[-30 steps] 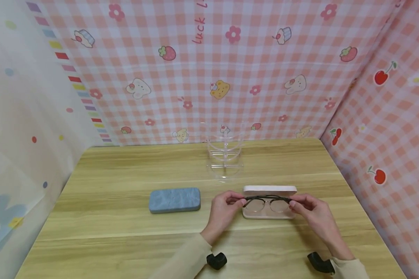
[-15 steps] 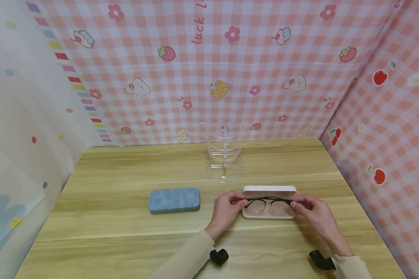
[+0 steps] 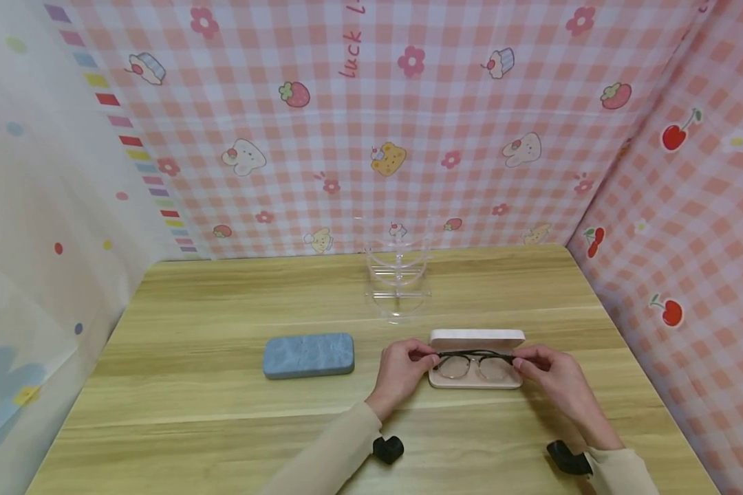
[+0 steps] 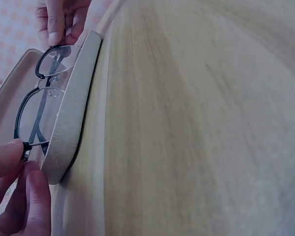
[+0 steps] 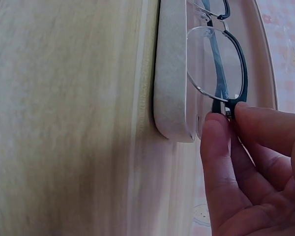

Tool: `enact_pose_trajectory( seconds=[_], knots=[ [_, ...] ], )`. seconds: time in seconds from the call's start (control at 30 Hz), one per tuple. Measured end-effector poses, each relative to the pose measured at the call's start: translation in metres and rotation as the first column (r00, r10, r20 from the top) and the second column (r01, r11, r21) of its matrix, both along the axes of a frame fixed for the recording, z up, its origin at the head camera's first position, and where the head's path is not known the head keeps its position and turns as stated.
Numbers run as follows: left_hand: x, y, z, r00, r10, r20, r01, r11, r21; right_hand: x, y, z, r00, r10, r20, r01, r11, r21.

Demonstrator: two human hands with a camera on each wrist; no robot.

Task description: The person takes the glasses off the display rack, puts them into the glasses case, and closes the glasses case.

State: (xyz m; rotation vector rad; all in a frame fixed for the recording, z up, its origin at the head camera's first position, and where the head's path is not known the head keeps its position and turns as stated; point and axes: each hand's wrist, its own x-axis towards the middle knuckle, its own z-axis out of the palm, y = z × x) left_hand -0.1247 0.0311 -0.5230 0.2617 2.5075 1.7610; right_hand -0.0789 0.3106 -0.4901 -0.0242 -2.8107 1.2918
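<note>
A pair of black-framed glasses [image 3: 475, 360] with folded arms sits low in the open pale pink case [image 3: 477, 338] on the wooden table [image 3: 223, 295]. My left hand [image 3: 402, 371] pinches the frame's left end, and my right hand [image 3: 547, 375] pinches its right end. The left wrist view shows the glasses [image 4: 39, 105] inside the case [image 4: 71, 110], with my left fingertips [image 4: 19, 162] on the hinge. In the right wrist view my right fingers [image 5: 226, 137] pinch the hinge of the glasses [image 5: 221, 64] over the case's rim [image 5: 172, 73].
A shut blue case [image 3: 308, 355] lies left of my hands. A clear acrylic stand [image 3: 398, 275] rises behind the pink case near the back. Pink checked cloth walls [image 3: 408, 124] close in the table at the back and right.
The glasses have sunk a little lower into the pink case, with both hands following them down. Nothing else has moved.
</note>
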Motion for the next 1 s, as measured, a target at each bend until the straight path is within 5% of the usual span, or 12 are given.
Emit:
enact_pose_trajectory(
  seconds=[0.6, 0.83, 1.0],
  knots=[
    [-0.002, -0.002, -0.003, 0.996, -0.005, -0.09, 0.0, 0.998, -0.063, -0.004, -0.002, -0.004, 0.999, 0.01, 0.038, -0.012, 0.999, 0.041],
    [-0.002, -0.004, -0.001, 0.999, -0.007, -0.037, 0.006, 0.999, -0.045, -0.003, 0.001, -0.004, 1.0, 0.002, 0.02, -0.003, 0.999, 0.036],
    [-0.005, -0.009, -0.001, 0.998, 0.044, 0.043, -0.044, 0.999, 0.012, 0.001, 0.009, 0.003, 0.997, -0.069, 0.039, 0.069, 0.998, 0.001]
  ],
)
